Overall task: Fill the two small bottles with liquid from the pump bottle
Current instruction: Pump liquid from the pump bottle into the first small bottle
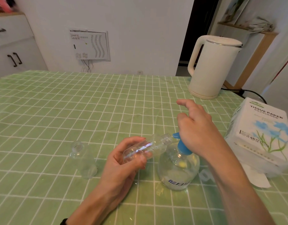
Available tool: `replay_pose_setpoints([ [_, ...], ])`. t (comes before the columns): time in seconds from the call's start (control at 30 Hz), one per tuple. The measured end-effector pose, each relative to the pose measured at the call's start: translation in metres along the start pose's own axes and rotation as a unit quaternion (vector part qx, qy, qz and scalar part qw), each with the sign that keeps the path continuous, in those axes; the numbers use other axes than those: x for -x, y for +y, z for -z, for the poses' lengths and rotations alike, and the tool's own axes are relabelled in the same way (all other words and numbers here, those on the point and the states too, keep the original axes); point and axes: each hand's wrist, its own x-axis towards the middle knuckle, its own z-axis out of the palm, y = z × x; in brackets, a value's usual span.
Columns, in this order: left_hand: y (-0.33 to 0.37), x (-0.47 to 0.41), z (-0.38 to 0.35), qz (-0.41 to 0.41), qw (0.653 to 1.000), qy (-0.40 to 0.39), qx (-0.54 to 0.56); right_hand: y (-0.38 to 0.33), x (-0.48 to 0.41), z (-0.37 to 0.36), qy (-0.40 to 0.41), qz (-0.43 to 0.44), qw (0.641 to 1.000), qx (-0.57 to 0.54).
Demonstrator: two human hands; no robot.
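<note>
While the left hand [123, 161] curls its fingers and thumb around a small clear bottle [149, 147], it holds that bottle tilted almost on its side, just left of the pump bottle [178, 172]. The small bottle's open mouth points at the blue nozzle [175, 135] and sits very close to it. Whether the two touch cannot be told, nor whether any liquid is inside the held bottle.

The pump bottle is round and clear, with clear liquid inside and a blue-lettered label near its base. It stands upright on a green tablecloth [58, 103] with a white grid.

The right hand [195, 127] lies palm down on top of the blue pump head [182, 146]. Its fingers are loosely extended and spread, closed around nothing, and they point away from the person.

A second small bottle [83, 159], also clear and uncapped, stands upright on the cloth well to the left of the pump bottle, beyond the left hand and apart from it.

Behind the pump bottle and to its right, near the far table edge, stands a cream electric kettle [211, 67]. To the right of the pump bottle, past the right forearm, lies a white tissue paper pack [260, 135] printed with blue flowers.
</note>
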Motion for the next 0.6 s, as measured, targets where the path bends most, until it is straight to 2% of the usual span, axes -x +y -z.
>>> replay_pose_setpoints([
  [0.27,0.0014,0.0007,-0.0007,-0.002,1.000,-0.001,0.001,-0.0007,0.0013,-0.0002,-0.033,-0.009,0.999,0.007],
  [0.6,0.0013,0.0008,-0.0013,0.002,1.000,0.004,-0.006,-0.0025,0.0028,0.0016,-0.001,0.001,1.000,0.000],
])
